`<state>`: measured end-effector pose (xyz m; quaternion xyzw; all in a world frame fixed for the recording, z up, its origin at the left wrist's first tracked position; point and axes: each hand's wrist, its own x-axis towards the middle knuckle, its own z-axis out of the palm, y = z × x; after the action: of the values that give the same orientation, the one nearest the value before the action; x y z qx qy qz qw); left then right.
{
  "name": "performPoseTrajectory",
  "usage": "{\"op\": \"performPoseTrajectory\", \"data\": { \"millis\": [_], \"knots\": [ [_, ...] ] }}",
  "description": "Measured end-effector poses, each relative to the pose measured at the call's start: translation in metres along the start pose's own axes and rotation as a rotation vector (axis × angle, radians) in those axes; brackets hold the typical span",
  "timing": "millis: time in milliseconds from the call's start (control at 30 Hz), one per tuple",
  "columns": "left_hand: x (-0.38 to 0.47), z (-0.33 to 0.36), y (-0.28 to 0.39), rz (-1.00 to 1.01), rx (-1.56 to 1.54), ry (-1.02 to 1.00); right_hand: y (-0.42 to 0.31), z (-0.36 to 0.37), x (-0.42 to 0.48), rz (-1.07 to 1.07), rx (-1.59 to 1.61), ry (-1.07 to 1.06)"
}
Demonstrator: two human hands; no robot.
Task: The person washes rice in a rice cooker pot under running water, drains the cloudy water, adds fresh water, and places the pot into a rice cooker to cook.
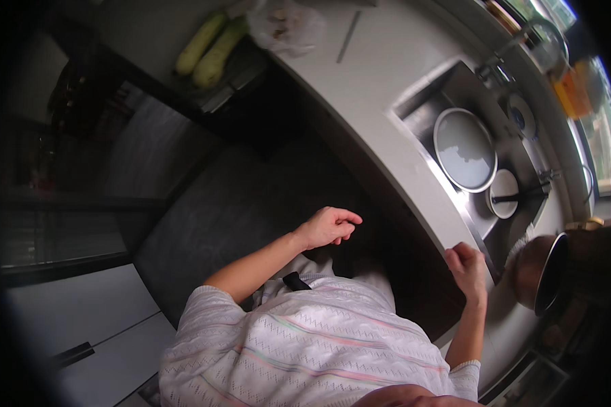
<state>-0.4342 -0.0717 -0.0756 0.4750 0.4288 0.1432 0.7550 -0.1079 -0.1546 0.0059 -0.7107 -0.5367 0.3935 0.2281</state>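
Note:
My left hand (331,226) hangs in the air in front of my body, above the dark floor. Its index finger points forward while the other fingers curl loosely, and I see nothing in it. My right hand (468,269) is balled into a loose fist at the front edge of the pale countertop (371,102); whether it touches the edge I cannot tell. Beyond it is a stainless steel sink (422,112). A large round basin (463,152) of cloudy water sits inside, with a smaller white bowl (509,203) beside it.
A metal pot (534,274) stands on the counter to the right. Faucets (496,71) rise behind the sink, near an orange container (573,94) by the window. Two long green vegetables (219,56) and a clear plastic bag (287,28) lie farther off. White drawers (96,320) are at lower left.

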Motion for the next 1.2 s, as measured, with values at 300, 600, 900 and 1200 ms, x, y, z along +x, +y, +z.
{"op": "performPoseTrajectory", "data": {
  "millis": [300, 600, 900, 1200],
  "knots": [
    [-0.192, -0.209, -0.096, 0.092, -0.315, 0.528, -0.195, 0.238, 0.085, -0.275, -0.173, -0.619],
    [-0.242, -0.401, -0.11, 0.174, -0.484, 0.81, -0.362, 0.399, 0.196, -0.481, -0.44, -0.919],
    [-0.374, -0.488, -0.323, -0.262, -0.778, 1.539, -0.563, 0.648, 0.258, -0.993, -0.511, -1.233],
    [-0.459, -0.636, -0.427, -0.654, -1.278, 1.427, -0.749, 0.898, 0.294, -0.956, -0.324, -1.31]
  ]
}}
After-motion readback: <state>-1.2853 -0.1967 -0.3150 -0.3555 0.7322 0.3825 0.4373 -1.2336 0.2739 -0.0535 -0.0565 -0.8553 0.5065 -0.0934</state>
